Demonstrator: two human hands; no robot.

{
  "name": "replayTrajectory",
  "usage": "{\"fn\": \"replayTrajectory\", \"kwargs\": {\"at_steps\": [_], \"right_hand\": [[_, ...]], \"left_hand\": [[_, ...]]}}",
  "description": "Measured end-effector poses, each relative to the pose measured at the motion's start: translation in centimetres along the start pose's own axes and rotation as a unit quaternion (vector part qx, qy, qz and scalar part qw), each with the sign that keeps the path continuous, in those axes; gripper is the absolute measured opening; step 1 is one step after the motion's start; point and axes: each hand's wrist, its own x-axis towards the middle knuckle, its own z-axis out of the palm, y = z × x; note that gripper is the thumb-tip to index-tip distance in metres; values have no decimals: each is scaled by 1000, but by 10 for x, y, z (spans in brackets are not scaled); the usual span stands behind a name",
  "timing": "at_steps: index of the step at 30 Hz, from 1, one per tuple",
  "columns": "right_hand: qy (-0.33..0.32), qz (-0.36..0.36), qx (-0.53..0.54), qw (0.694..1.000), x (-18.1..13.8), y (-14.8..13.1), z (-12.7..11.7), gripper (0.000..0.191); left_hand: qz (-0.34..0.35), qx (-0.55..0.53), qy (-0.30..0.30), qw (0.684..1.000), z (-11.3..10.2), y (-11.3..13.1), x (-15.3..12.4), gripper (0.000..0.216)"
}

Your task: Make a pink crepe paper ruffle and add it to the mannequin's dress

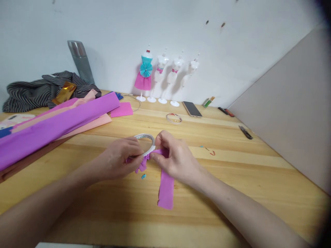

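Note:
A purple crepe paper strip (166, 190) is stretched between my two hands, its left part bunched into small gathers and its flat tail hanging down to the right. My left hand (120, 157) is closed, pinching the gathered end close to a roll of double-sided tape (152, 141). The gathers lie against the tape's white edge. My right hand (178, 156) pinches the strip between thumb and fingers, just right of the gathers. Behind the fingers, the roll stands partly hidden. A small teal scrap (143, 176) lies below the gathers.
Purple crepe paper (62, 120) lies at left beside a striped cloth (28, 91). Along the wall stand several small mannequins, one in a teal-and-pink dress (146, 70). A phone (191, 109), another tape ring (174, 119) and a utility knife (245, 132) lie farther back.

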Motion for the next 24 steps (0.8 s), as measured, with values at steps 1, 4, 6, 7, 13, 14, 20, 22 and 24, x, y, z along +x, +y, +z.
{"fn": "replayTrajectory", "kwargs": {"at_steps": [1, 4, 6, 7, 13, 14, 20, 22, 24], "right_hand": [[-15, -11, 6, 1000, 0, 0, 0, 17], [-84, -41, 7, 996, 0, 1, 1, 21], [-97, -35, 0, 995, 0, 2, 2, 20], [-90, -27, 5, 996, 1, 3, 3, 19], [-21, 77, 254, 964, 11, 10, 5, 7], [-14, 106, 304, 947, 13, 11, 5, 9], [61, 190, 509, 838, 19, 13, 6, 26], [73, 192, 527, 825, 17, 11, 8, 27], [71, 197, 533, 820, 14, 7, 11, 27]], "left_hand": [[13, 2, 2, 1000, 1, -1, 0, 34], [33, 24, -8, 999, 4, -4, -1, 35], [27, 47, -3, 999, 6, -7, -1, 33], [27, 57, 11, 998, 6, -9, 0, 29], [18, 63, 223, 973, -2, -9, -5, 29], [-2, 50, 268, 962, -3, -8, -7, 26], [-249, -113, 249, 929, 11, 4, -7, 32], [-316, -194, 191, 909, 23, 4, -4, 26], [-313, -275, 167, 894, 35, 2, -1, 42]]}}
